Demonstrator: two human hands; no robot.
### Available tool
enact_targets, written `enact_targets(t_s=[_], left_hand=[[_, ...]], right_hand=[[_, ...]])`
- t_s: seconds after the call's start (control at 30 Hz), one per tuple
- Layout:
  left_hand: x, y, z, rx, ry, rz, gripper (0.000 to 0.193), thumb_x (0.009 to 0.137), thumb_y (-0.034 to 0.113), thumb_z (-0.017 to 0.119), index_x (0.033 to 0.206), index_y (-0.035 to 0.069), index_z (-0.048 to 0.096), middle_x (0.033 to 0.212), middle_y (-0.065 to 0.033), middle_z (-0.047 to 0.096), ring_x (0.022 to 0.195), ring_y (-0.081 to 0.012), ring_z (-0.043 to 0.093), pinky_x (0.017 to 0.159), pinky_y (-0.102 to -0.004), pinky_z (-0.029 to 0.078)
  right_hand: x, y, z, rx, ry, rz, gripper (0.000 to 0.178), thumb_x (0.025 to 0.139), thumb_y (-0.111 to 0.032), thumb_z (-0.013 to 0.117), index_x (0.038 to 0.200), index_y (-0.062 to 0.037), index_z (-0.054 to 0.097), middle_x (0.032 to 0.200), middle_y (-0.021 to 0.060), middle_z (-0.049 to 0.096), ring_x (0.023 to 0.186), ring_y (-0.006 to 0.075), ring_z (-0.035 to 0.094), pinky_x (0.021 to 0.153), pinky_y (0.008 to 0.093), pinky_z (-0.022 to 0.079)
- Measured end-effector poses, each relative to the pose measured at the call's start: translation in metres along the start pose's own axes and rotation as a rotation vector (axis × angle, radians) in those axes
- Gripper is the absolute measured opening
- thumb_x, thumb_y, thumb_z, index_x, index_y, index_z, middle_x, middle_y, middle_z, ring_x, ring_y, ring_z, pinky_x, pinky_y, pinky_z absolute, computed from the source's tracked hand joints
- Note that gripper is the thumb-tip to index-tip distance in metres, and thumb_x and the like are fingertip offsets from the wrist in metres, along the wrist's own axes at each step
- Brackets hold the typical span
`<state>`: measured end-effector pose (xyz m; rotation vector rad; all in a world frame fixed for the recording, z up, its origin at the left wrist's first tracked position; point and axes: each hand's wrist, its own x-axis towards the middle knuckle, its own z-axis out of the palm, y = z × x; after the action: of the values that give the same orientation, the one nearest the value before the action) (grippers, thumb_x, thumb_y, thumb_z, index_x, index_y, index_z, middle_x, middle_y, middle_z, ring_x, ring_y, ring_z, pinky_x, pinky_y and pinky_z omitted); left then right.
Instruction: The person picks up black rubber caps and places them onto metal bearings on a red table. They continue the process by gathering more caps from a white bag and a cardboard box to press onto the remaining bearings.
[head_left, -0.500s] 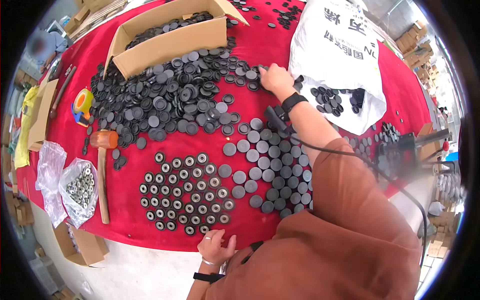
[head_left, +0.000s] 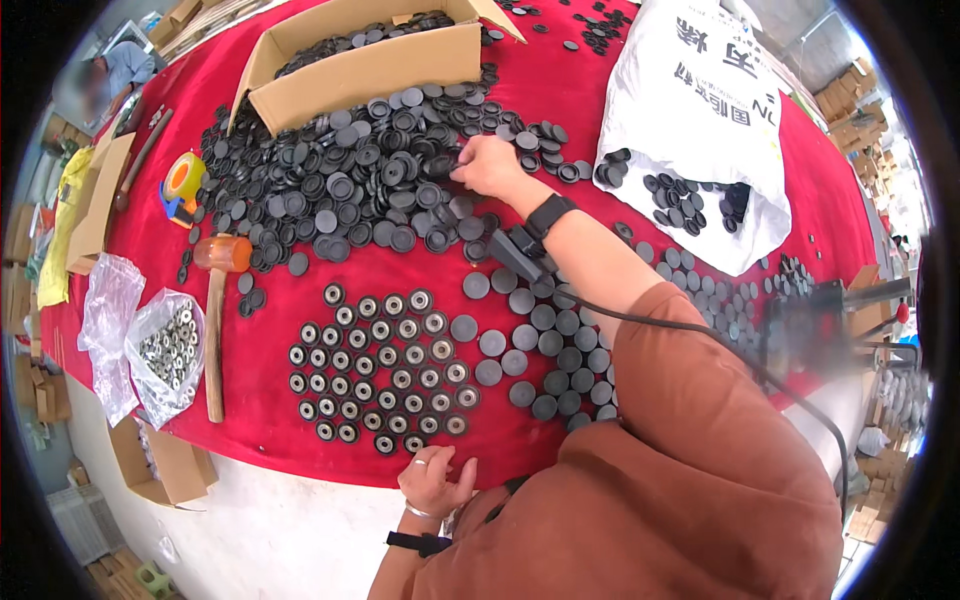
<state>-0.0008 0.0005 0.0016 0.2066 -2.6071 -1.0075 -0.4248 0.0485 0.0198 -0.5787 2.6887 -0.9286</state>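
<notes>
My right hand (head_left: 490, 168) reaches into the right side of a heap of round black plastic caps (head_left: 330, 190). Its fingers are bent and closed around a dark cap (head_left: 441, 166), partly hidden at the fingertips. My left hand (head_left: 432, 484) rests at the table's front edge, loosely curled with the thumb apart, holding nothing. Just beyond it lies a group of black caps with metal bearing-like rings (head_left: 388, 400) in their centres. To the right of that group, plain dark grey discs (head_left: 560, 358) lie flat side by side, partly under my right forearm.
A cardboard box (head_left: 370, 80) of caps stands behind the heap. A white sack (head_left: 690, 130) spills caps at the right. A mallet (head_left: 216, 330), tape dispenser (head_left: 183, 180) and plastic bag of metal parts (head_left: 168, 350) lie left. A blurred metal device (head_left: 815, 325) stands right; a person (head_left: 125, 70) is far left.
My right hand has moved left and nearer, from beside the sack to the edge of the cap heap. The left hand stays by the table edge. The whole view has shifted slightly.
</notes>
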Motion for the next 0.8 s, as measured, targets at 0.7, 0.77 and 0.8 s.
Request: enact_targets(t_s=[0.7, 0.77, 0.8], left_hand=[[-0.001, -0.001, 0.002, -0.052, 0.013, 0.023, 0.027, 0.064, 0.017, 0.074, 0.085, 0.008, 0.060, 0.077, -0.0025, 0.058, 0.047, -0.0117, 0.052, 0.043, -0.0244, 0.043], [-0.001, -0.003, 0.002, -0.063, 0.023, 0.040, 0.027, 0.065, 0.017, 0.074, 0.085, 0.008, 0.060, 0.077, -0.0032, 0.058, 0.047, -0.0120, 0.053, 0.042, -0.0243, 0.043], [-0.002, -0.003, 0.002, -0.062, 0.024, 0.034, 0.027, 0.065, 0.017, 0.074, 0.085, 0.008, 0.060, 0.077, -0.0032, 0.058, 0.047, -0.0120, 0.053, 0.042, -0.0243, 0.043]], right_hand=[[-0.232, -0.016, -0.014, 1.415, -0.442, 0.678, 0.021, 0.091, -0.010, 0.052, 0.105, 0.0049, 0.054, 0.098, 0.0151, 0.062, 0.085, 0.0230, 0.065, 0.069, 0.0304, 0.056], [-0.233, -0.017, -0.013, 1.427, -0.450, 0.666, 0.020, 0.090, -0.009, 0.053, 0.104, 0.0052, 0.054, 0.097, 0.0148, 0.063, 0.084, 0.0225, 0.066, 0.068, 0.0302, 0.056], [-0.235, -0.018, -0.012, 1.409, -0.412, 0.657, 0.020, 0.089, -0.008, 0.055, 0.103, 0.0054, 0.055, 0.095, 0.0144, 0.063, 0.081, 0.0213, 0.066, 0.068, 0.0294, 0.056]])
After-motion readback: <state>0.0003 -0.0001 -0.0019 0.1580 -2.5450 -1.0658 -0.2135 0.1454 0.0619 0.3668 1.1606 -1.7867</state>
